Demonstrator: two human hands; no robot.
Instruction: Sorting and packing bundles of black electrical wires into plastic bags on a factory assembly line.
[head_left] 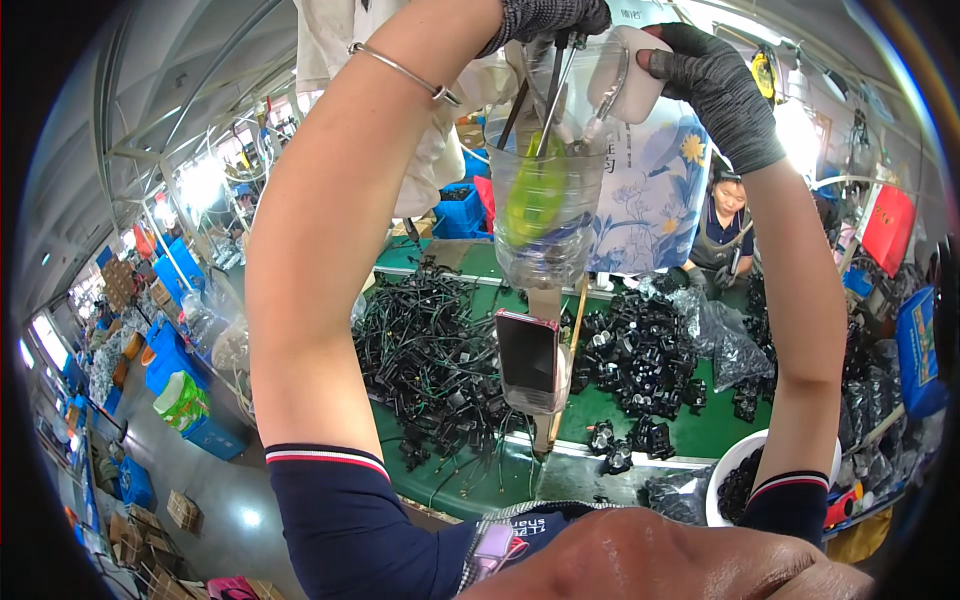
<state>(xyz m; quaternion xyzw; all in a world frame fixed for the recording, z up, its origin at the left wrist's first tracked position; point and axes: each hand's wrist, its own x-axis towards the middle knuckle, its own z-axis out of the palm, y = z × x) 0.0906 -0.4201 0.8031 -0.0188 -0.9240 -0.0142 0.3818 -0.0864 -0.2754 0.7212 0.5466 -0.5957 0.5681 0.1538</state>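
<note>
Both my arms are raised to the top of the view, in grey-black gloves with bare fingertips on at least the right hand. My left hand [550, 18] is closed at the top of a cut clear plastic bottle [545, 265] hanging upright; what it grips is hidden. Thin metal and dark tools [560, 95] stick up out of the bottle beneath that hand, and something yellow-green [537, 195] shows inside. My right hand [700, 75] pinches a rounded white plastic piece [637, 75] beside the bottle's rim. Below hangs a phone [527, 358] in a clear holder.
Black cables with connectors [430, 350] heap on the green bench [485, 478] at left. Small black parts [640, 350] and plastic bags [730, 345] lie right. A white bucket [715, 500] stands near my right arm. A co-worker [725, 225] sits opposite, behind a floral panel [650, 200].
</note>
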